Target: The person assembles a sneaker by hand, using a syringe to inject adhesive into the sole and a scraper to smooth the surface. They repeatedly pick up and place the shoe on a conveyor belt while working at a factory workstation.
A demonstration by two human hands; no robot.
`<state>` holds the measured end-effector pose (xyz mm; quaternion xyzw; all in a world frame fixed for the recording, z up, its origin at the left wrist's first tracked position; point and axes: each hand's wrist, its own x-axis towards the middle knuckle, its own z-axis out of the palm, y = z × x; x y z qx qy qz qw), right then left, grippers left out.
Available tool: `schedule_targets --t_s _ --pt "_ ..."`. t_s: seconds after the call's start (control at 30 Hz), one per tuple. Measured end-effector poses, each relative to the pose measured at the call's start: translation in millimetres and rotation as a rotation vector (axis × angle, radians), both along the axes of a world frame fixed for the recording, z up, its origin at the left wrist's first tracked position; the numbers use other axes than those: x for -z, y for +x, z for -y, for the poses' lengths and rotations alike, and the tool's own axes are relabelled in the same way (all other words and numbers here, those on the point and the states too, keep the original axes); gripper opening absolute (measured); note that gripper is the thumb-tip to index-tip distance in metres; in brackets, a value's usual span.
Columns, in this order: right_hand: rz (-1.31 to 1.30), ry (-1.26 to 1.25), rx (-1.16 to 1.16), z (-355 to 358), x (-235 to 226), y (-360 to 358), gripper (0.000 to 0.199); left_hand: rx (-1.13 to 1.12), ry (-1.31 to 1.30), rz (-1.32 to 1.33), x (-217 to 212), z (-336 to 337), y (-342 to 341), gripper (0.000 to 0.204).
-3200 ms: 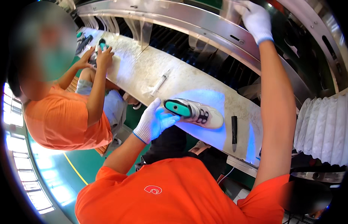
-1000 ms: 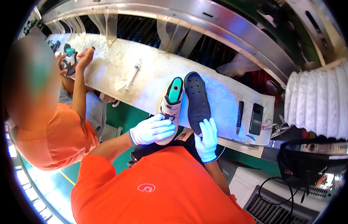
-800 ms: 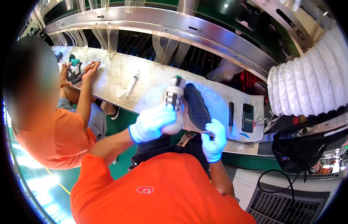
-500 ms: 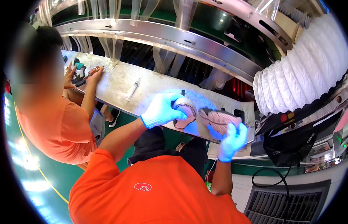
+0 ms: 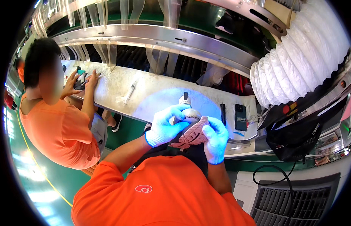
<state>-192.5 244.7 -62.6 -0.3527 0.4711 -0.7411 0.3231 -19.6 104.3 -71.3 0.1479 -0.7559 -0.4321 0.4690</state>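
My left hand (image 5: 165,126), in a white knit glove lit blue, is closed around a shoe upper (image 5: 191,113) with a pale, rounded underside. Much of that upper is hidden behind my fingers and the sole. A pinkish shoe sole (image 5: 190,136) with a grooved tread is gripped at its end by my gloved right hand (image 5: 216,140). The sole lies tilted against the upper, tread facing up toward me. Just beyond my hands, a small white round fixture with a dark strip (image 5: 185,98) stands at the bench, in the patch of blue light.
On the pale bench (image 5: 149,83) lie a syringe (image 5: 129,92), a slim black tool (image 5: 222,113) and a phone (image 5: 240,117). A metal rail (image 5: 156,34) with clear strips runs behind. A white ribbed duct (image 5: 296,64) and black bag (image 5: 292,143) are right; a co-worker (image 5: 56,124) sits left.
My right hand has brought the sole leftward from the bench's right side, against the upper in my left hand. The phone and slim black tool now show fully.
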Motion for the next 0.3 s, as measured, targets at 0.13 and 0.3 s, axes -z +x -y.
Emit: schedule_targets --t_s 0.13,0.3 --pt "-0.131 -0.015 -0.067 -2.0 4.9 -12.0 0.024 0.099 -0.323 0.144 -9.7 -1.5 10.1 0.032" --pt "-0.084 0.011 -0.061 -16.2 5.0 3.8 0.027 0.172 -0.039 0.046 -11.8 -24.9 25.1 0.024"
